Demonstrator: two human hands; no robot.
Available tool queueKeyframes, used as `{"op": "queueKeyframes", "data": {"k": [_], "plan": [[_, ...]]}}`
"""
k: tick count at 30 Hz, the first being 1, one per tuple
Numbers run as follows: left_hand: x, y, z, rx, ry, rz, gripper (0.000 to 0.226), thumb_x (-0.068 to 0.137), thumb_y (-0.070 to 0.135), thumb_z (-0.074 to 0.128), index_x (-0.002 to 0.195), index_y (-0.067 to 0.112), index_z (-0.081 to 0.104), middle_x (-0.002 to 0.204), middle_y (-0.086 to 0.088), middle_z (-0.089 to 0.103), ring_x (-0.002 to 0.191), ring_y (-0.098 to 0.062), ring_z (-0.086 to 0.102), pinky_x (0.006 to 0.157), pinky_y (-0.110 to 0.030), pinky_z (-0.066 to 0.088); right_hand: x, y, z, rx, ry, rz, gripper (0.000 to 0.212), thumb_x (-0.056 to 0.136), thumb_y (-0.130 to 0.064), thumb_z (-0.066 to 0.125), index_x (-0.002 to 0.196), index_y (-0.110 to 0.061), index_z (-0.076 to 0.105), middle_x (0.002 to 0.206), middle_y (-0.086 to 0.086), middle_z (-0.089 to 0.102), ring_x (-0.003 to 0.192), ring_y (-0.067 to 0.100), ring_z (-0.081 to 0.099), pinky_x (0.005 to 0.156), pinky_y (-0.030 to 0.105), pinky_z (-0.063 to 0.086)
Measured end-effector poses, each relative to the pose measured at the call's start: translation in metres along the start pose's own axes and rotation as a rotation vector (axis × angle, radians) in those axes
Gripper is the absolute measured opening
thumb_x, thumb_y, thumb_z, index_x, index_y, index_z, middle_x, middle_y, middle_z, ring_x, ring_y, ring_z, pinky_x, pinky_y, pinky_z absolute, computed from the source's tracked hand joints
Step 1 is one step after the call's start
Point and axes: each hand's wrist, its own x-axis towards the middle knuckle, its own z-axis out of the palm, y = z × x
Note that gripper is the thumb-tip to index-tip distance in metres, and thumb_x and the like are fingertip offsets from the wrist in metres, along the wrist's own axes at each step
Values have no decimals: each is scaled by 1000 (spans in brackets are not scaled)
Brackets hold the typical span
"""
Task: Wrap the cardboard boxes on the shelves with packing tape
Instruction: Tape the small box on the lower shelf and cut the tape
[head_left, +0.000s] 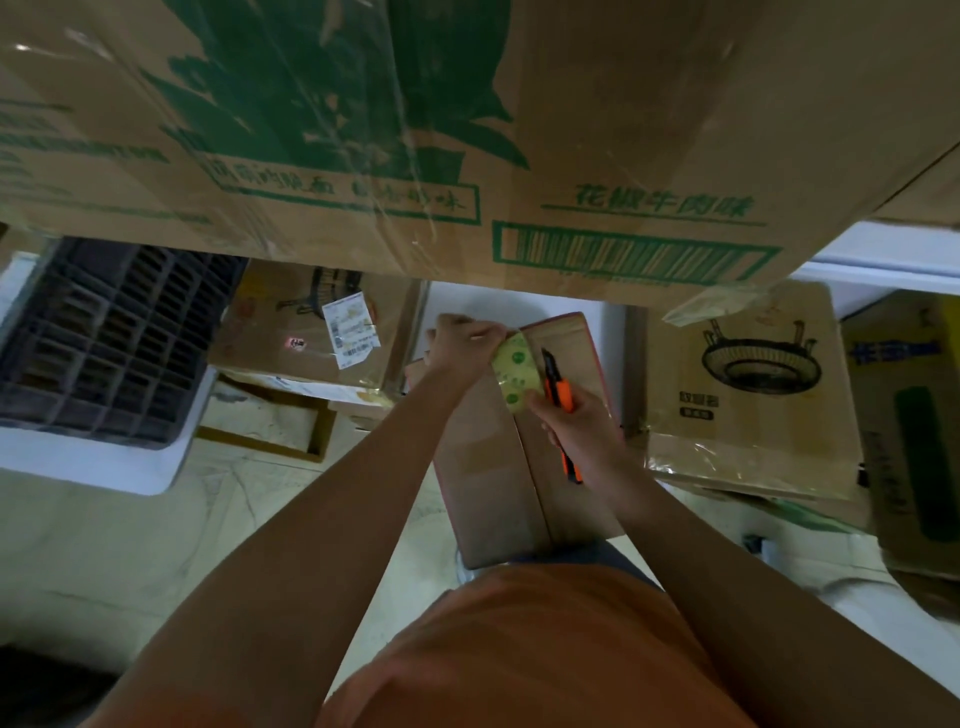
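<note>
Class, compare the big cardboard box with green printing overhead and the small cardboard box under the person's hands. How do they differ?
The green-printed box is far larger and fills the top of the view; the small box sits low in front of the person. The green-printed box carries green graphics, lettering and a barcode; the small box's top looks plain. No hand touches the green-printed box; the left hand and right hand work over the small box. Both are brown cardboard.

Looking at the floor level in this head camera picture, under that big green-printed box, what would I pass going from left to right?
Black plastic crate → cardboard box with a white label → left hand → roll of tape → orange utility knife in the right hand → box printed with a round basket → box with blue and green print.
</note>
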Motion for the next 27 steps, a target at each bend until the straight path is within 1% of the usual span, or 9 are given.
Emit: {"op": "queueKeyframes", "data": {"k": [3, 4, 6, 10, 14, 19, 23, 25, 27], "plan": [[-15, 6, -14, 10, -171, 67, 23, 73, 54, 76, 94, 45, 71, 126, 4, 64, 119, -13, 58, 107, -37, 45, -7, 10, -4, -123, -45, 12, 42, 73, -60, 70, 82, -21, 62, 68, 14, 61, 59, 21, 55, 63, 40, 46], [-22, 7, -19, 1, -250, 91, 7, 80, 46, 74, 87, 48, 75, 125, 6, 65, 116, -12, 60, 106, -37, 46, -11, 11, -5, -147, -47, 19, 38, 76, -58, 70, 82, -21, 62, 69, 15, 63, 59, 22, 56, 63, 39, 47], [-31, 2, -26, -23, -335, 160, 16, 91, 30, 69, 87, 43, 78, 115, 8, 69, 111, -10, 63, 103, -35, 47, -18, 13, -5, -121, -62, 22, 33, 83, -47, 72, 83, -15, 62, 69, 19, 59, 58, 23, 52, 59, 36, 45], [-40, -23, -27, -110, -254, 207, 18, 97, 17, 62, 105, 24, 77, 113, 4, 72, 99, 5, 66, 90, -19, 51, -24, 11, 5, -78, -63, 39, 43, 87, -36, 72, 80, 2, 53, 65, 14, 47, 56, 22, 41, 56, 36, 35], [-42, -39, -25, -154, -111, 157, 20, 98, 12, 60, 107, 4, 75, 104, -6, 72, 92, -8, 64, 74, -10, 48, -30, 2, 16, -53, -78, 24, 38, 89, -36, 71, 65, -18, 48, 53, 3, 41, 49, 19, 38, 50, 29, 30], [-41, -43, -28, -283, -104, 104, 18, 97, 14, 61, 103, 8, 77, 102, -8, 74, 92, -15, 67, 81, -28, 52, -28, -15, 27, -96, -56, -6, 38, 89, -36, 71, 64, -21, 47, 47, -9, 43, 41, 0, 40, 47, 14, 33], [-42, -51, -31, -388, -115, 56, 15, 96, 21, 64, 96, 21, 79, 98, 0, 77, 95, -20, 71, 80, -35, 53, -35, -12, 32, -69, -40, -15, 34, 92, -40, 66, 65, -25, 53, 45, -7, 52, 41, 2, 47, 48, 17, 39], [-45, -50, -32, -380, -129, 51, 17, 97, 15, 62, 97, 16, 79, 89, 5, 77, 84, -7, 71, 78, -28, 53, -34, -4, 33, -105, -32, -42, 34, 90, -46, 67, 69, -20, 58, 52, -8, 58, 48, 1, 54, 53, 18, 45], [-46, -49, -30, -293, -126, 79, 20, 98, 9, 59, 106, 3, 76, 101, 4, 73, 89, 2, 66, 76, -11, 48, -32, 6, 31, -218, -9, -66, 45, 84, -57, 68, 78, -13, 62, 65, 0, 61, 61, 12, 59, 63, 32, 50]]}}
